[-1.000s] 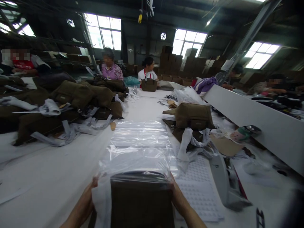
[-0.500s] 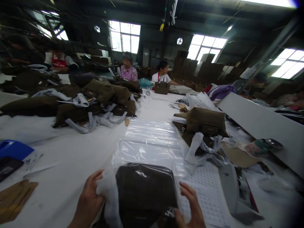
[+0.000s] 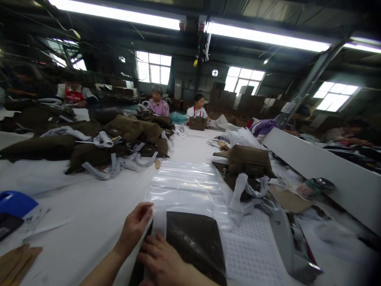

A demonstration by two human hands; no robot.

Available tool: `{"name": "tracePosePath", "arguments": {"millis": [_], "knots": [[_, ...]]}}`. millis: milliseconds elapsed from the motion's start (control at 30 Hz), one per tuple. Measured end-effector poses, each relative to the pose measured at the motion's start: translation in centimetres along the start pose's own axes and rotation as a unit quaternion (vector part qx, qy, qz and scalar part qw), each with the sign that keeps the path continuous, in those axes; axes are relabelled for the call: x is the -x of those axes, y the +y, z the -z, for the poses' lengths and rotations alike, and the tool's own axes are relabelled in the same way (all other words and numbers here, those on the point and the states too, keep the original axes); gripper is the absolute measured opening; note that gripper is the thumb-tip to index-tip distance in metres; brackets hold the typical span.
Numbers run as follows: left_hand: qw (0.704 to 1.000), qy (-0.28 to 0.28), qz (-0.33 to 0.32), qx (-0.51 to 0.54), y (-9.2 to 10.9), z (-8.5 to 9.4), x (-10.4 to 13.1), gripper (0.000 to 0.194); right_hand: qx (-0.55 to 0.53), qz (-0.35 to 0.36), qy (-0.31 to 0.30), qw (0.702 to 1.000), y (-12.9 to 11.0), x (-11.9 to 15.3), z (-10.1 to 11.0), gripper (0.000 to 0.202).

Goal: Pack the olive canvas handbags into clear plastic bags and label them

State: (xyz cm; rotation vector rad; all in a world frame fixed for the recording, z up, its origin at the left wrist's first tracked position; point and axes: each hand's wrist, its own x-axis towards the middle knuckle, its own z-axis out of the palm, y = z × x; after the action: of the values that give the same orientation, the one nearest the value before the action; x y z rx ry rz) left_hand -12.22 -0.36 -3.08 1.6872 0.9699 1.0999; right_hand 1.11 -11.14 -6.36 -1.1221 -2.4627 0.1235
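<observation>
A dark olive bag (image 3: 198, 242) under clear plastic lies at the bottom centre, with a white wrapped strap (image 3: 160, 223) along its left side. At the strap's upper left, my left hand (image 3: 135, 222) has its fingers pinched together; what is between them is too small to make out. My right hand (image 3: 162, 258) reaches across the bag's lower left and rests on the strap with its fingers spread. Beyond the bag lie flat clear plastic sheets (image 3: 184, 180).
Olive bags (image 3: 125, 129) are piled at the left, and another bag (image 3: 250, 161) sits at the right. A blue object (image 3: 18, 203), a grey dispenser (image 3: 293, 248) and a jar (image 3: 315, 187) lie on the white table (image 3: 89, 214). Several people sit farther back.
My right hand has moved from the bag's right side to its left, onto the strap. My left hand has shifted up and right. The view has tilted upward.
</observation>
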Motion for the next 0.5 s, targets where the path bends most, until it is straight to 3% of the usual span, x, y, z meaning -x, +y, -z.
{"name": "tracePosePath", "arguments": {"millis": [33, 100, 167, 200, 267, 367, 433, 500], "knots": [[0.997, -0.018, -0.072, -0.029, -0.3, 1.2, 1.7, 0.018, -0.011, -0.013, 0.005, 1.0, 0.0, 0.2, 0.4, 0.059], [0.96, -0.137, -0.215, -0.113, -1.1, 3.5, 5.4, 0.012, -0.028, -0.029, 0.019, 0.999, 0.2, 1.1, 1.3, 0.053], [0.921, -0.222, -0.257, -0.189, -1.5, 5.2, 8.5, 0.022, -0.046, -0.035, 0.039, 0.998, 0.5, 3.1, 2.4, 0.041], [0.908, -0.237, -0.268, -0.219, -1.4, 5.8, 9.6, 0.024, -0.058, -0.041, 0.047, 0.996, 0.6, 4.6, 3.1, 0.036], [0.894, -0.208, -0.298, -0.26, -1.0, 5.9, 10.7, 0.025, -0.085, -0.066, 0.036, 0.994, 0.8, 8.0, 4.7, 0.033], [0.89, -0.134, -0.33, -0.284, 0.2, 4.4, 10.4, 0.031, -0.087, -0.122, -0.047, 0.988, 0.4, 12.5, 6.9, 0.047], [0.886, -0.132, -0.338, -0.289, 1.0, 2.9, 9.7, 0.033, -0.059, -0.151, -0.1, 0.982, -0.1, 14.3, 7.3, 0.058], [0.879, -0.151, -0.348, -0.289, 1.6, 1.7, 9.3, 0.028, -0.031, -0.164, -0.105, 0.98, -0.5, 15.2, 6.9, 0.055]]}}
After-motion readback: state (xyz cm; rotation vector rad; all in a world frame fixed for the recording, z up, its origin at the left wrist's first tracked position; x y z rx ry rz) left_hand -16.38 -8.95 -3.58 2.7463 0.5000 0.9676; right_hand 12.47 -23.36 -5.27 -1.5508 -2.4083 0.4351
